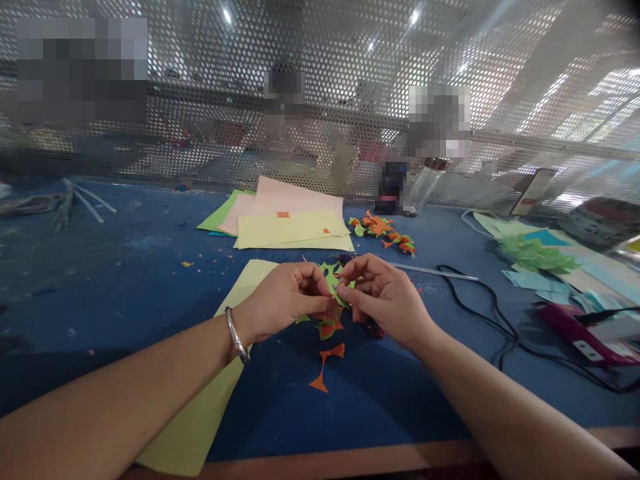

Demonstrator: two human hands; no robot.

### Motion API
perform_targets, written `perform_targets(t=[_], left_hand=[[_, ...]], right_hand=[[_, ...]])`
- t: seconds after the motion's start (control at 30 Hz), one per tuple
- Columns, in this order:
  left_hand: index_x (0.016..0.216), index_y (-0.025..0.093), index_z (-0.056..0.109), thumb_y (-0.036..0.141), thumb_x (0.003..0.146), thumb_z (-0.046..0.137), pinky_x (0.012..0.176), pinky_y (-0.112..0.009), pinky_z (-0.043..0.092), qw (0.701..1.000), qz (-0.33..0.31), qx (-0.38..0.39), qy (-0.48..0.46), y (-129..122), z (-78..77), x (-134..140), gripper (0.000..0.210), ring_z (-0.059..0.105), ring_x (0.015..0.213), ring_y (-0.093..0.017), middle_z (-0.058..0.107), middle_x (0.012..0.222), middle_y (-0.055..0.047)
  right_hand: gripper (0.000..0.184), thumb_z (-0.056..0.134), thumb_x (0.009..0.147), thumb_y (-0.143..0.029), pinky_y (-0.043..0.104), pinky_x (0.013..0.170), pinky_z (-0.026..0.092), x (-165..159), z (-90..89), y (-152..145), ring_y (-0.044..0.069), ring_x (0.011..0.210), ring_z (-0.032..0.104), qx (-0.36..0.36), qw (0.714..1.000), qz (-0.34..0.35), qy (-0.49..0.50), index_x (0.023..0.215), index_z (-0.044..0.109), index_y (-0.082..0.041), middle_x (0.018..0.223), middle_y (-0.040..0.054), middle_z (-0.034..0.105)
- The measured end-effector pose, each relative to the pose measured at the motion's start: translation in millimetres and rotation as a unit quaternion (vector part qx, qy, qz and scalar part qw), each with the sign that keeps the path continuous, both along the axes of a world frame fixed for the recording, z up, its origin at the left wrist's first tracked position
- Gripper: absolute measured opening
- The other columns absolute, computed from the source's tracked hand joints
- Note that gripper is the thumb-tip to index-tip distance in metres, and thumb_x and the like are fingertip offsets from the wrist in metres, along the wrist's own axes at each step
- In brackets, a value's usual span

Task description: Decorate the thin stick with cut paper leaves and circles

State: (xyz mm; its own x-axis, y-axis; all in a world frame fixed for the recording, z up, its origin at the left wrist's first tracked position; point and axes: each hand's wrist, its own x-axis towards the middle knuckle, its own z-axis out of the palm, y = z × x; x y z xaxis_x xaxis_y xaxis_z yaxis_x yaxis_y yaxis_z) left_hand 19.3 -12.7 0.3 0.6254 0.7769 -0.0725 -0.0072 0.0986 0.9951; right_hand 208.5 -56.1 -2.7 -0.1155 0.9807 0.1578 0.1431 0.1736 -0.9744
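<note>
My left hand (295, 293) and my right hand (383, 297) meet above the blue table, thumb and fingertips of each pinched together. Between them is a green cut paper piece (330, 272) with gaps in it, and both pinches close on its near edge. My fingers hide part of the piece. Just below lie green and orange paper scraps (327, 329), and closer to me is a thin orange offcut (326, 367). Under my left forearm stretches a pale yellow-green sheet (200, 413). A dark red, rounded thing (373, 328), partly covered, shows beneath my right hand.
Stacked coloured sheets (295, 230) lie ahead, beside a heap of orange and green cuttings (383, 230). To the right are a black cable (493, 300), a magenta device (575, 333) and green paper pieces (540, 253). A perforated metal screen (330, 87) stands along the back.
</note>
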Motion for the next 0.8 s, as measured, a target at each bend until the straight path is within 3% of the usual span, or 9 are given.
perform_targets(t=[0.33, 0.6, 0.8], left_hand=[[0.076, 0.018, 0.057, 0.015, 0.074, 0.074, 0.074, -0.034, 0.056, 0.999, 0.005, 0.045, 0.013, 1.0, -3.4, -0.5, 0.017, 0.071, 0.073, -0.017, 0.068, 0.071, 0.001], [0.081, 0.019, 0.058, 0.013, 0.073, 0.072, 0.071, -0.028, 0.052, 0.992, -0.014, 0.113, 0.059, 1.0, -1.3, -1.5, 0.017, 0.066, 0.073, -0.014, 0.066, 0.074, 0.002], [0.083, 0.019, 0.058, 0.019, 0.078, 0.071, 0.068, -0.027, 0.049, 0.977, 0.019, 0.195, 0.082, 0.9, -1.8, -2.6, 0.014, 0.059, 0.073, -0.012, 0.062, 0.079, 0.002]], right_hand=[[0.029, 0.077, 0.078, -0.033, 0.018, 0.040, 0.042, 1.4, -0.7, -0.3, 0.005, 0.045, 0.056, 0.003, 1.000, 0.000, 0.002, 0.094, 0.057, -0.019, 0.083, -0.0020, 0.063], [0.028, 0.076, 0.078, -0.032, 0.018, 0.039, 0.041, 2.2, -2.0, 0.6, 0.006, 0.045, 0.057, 0.001, 1.000, -0.005, 0.004, 0.094, 0.057, -0.019, 0.084, -0.0018, 0.064], [0.026, 0.075, 0.080, -0.032, 0.017, 0.037, 0.041, 1.1, -1.9, 0.1, 0.006, 0.044, 0.056, 0.002, 1.000, -0.009, -0.009, 0.095, 0.058, -0.019, 0.075, -0.0042, 0.060]])
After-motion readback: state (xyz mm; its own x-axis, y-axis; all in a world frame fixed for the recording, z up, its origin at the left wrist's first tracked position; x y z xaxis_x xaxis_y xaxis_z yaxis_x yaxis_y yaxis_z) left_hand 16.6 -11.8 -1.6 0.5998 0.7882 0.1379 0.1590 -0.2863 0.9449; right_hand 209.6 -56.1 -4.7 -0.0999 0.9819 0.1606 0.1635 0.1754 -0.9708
